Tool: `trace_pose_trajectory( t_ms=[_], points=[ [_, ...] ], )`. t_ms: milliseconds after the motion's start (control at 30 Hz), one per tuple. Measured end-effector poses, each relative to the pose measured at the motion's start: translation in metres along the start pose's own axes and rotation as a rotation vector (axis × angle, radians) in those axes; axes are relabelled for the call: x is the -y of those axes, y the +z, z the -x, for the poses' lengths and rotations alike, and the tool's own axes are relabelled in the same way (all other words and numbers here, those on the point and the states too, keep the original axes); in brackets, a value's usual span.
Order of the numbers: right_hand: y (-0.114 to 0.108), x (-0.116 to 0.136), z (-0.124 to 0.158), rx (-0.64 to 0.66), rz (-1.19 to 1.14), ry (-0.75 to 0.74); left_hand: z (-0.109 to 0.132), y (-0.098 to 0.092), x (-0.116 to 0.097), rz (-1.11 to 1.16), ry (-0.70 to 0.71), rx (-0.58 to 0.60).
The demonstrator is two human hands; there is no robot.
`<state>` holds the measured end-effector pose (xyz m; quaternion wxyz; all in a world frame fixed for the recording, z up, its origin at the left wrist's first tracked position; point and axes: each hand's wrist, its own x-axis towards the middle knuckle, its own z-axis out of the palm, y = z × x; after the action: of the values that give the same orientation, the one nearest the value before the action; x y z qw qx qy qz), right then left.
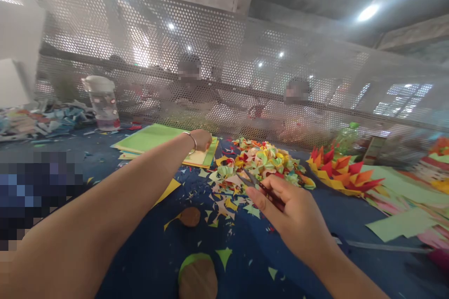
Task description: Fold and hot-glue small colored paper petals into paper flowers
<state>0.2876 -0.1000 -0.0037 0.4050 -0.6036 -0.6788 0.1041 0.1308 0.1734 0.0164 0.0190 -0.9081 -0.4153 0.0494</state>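
My right hand (294,217) grips a pair of dark-handled scissors (249,178), blades pointing up and left over paper scraps (224,205). My left hand (201,140), with a bracelet (191,142) at the wrist, reaches to the right end of a stack of coloured paper (152,138), green on top. Its fingers are curled and partly hidden, so what they hold, if anything, cannot be made out. A pile of small cut paper pieces (268,156) lies beyond the scissors. Nearer me are a round brown piece (190,216) and a larger one (199,278) edged with green.
A perforated screen (217,70) crosses the back, with people visible through it. At left stand a lidded bottle (103,103) and a shredded paper heap (49,119). Folded red-and-yellow paper (340,173), a green-capped bottle (347,138) and pale green sheets (403,219) are at right.
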Motion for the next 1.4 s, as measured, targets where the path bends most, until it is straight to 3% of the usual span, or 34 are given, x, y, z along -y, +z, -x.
trace_pose_trajectory(
  t_ms=[167,367,533,667,867,1067,1233,1300,1400],
  points=[
    [0.001,0.0,0.0,0.003,0.013,0.015,-0.001,0.006,-0.002,0.017,-0.024,-0.048],
    [0.0,0.003,0.001,-0.034,-0.003,-0.01,0.004,0.012,0.005,0.146,-0.084,-0.186],
    [-0.004,0.003,0.002,-0.024,-0.004,-0.006,0.014,-0.009,0.017,0.395,-0.148,-0.35],
    [-0.006,0.003,0.001,-0.014,0.007,-0.001,0.031,-0.031,0.011,0.658,-0.16,-0.456],
    [-0.004,0.0,-0.001,-0.054,-0.017,0.032,0.063,-0.052,-0.02,0.958,-0.063,-0.614],
    [0.0,-0.001,-0.002,-0.185,-0.093,0.0,0.102,-0.068,-0.063,1.109,0.083,-0.673],
    [-0.003,0.006,0.0,-0.299,-0.217,-0.002,0.124,-0.062,-0.104,1.223,0.221,-0.671],
    [-0.004,0.008,0.001,-0.355,-0.27,-0.021,0.13,-0.054,-0.12,1.474,0.354,-0.663],
    [-0.008,0.008,0.002,-0.43,-0.309,-0.023,0.139,-0.043,-0.143,1.672,0.472,-0.6]
  ],
)
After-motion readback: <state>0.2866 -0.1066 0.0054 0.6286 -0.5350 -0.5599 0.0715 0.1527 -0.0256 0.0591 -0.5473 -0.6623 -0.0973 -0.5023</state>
